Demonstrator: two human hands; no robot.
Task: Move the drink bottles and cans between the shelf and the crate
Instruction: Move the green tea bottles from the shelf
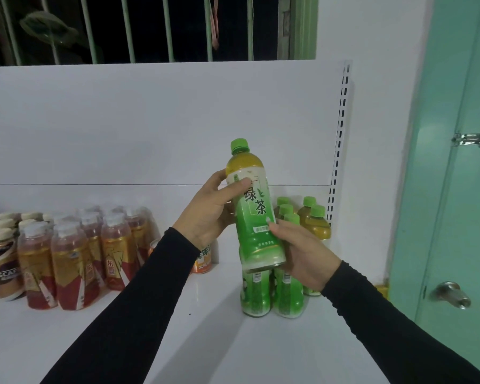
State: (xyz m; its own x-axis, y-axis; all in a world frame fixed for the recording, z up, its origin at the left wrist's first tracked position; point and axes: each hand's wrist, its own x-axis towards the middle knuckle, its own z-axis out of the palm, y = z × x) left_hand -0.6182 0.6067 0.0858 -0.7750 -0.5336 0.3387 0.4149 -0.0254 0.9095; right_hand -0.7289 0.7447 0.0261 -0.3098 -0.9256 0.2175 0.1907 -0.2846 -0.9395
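Both our hands, left (205,214) and right (302,253), clasp the full, smooth tea bottle (254,217); its waist suits gripping.

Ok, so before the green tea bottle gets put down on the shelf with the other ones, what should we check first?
1. Both hands have the green tea bottle: ok. The left hand grips the top part, the right hand holds the bottom.
2. Cap is on: ok.
3. Bottle is straight up: not ok, it leans a little.
4. Bottle is clear of the standing green tea bottles: cannot tell, its base overlaps them in this view.
5. Bare spot on the shelf to set it: ok, there is free space left of the group.
6. Crate is nearby: cannot tell, it is not in view.
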